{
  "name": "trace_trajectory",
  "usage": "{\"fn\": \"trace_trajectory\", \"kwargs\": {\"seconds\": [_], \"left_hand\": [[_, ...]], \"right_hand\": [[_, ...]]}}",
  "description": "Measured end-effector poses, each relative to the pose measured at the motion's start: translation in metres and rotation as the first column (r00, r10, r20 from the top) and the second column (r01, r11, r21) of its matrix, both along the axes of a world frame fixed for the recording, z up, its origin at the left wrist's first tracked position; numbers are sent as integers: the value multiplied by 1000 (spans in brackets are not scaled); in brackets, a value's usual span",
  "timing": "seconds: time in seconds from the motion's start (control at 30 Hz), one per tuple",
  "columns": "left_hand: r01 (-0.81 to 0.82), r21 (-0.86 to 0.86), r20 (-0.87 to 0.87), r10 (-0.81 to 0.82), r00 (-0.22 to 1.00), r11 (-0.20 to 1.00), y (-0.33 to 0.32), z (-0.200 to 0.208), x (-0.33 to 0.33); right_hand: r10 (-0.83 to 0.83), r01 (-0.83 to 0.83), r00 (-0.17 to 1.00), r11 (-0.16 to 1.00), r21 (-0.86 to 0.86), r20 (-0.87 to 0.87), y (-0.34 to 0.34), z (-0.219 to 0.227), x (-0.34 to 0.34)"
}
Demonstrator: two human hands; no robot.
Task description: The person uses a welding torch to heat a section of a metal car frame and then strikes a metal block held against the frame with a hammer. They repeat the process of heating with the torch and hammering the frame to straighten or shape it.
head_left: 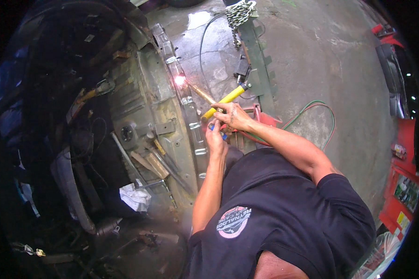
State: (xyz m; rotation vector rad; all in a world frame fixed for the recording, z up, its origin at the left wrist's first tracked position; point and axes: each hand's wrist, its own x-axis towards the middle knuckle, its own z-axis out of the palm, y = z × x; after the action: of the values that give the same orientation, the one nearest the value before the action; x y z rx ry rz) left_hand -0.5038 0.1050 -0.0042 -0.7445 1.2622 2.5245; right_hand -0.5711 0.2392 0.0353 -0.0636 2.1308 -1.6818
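One dark-shirted person (293, 200) holds one lit torch (201, 94) with two hands (235, 117).

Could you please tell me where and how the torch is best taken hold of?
Probably by the rear end of the torch, where the right hand and left hand are, coming from the wearer's side. Its slim brass-coloured tube points away toward a bright glow on the metal strip, so the front looks hot.

It was a car repair workshop: hand tools (157, 166) lay inside a stripped car body (173, 148), concrete floor (316, 60) beside it.
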Motion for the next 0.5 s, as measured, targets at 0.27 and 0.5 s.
{"fn": "trace_trajectory", "kwargs": {"seconds": [0.27,0.5], "left_hand": [[-11,7,-2,12,1000,1000,7,-5,0],[-9,-2,-1,9,1000,1000,6,-6,-1]], "right_hand": [[-17,18,999,1000,-3,39,4,-6,2],[-25,27,998,998,-48,51,4,0,2]]}}
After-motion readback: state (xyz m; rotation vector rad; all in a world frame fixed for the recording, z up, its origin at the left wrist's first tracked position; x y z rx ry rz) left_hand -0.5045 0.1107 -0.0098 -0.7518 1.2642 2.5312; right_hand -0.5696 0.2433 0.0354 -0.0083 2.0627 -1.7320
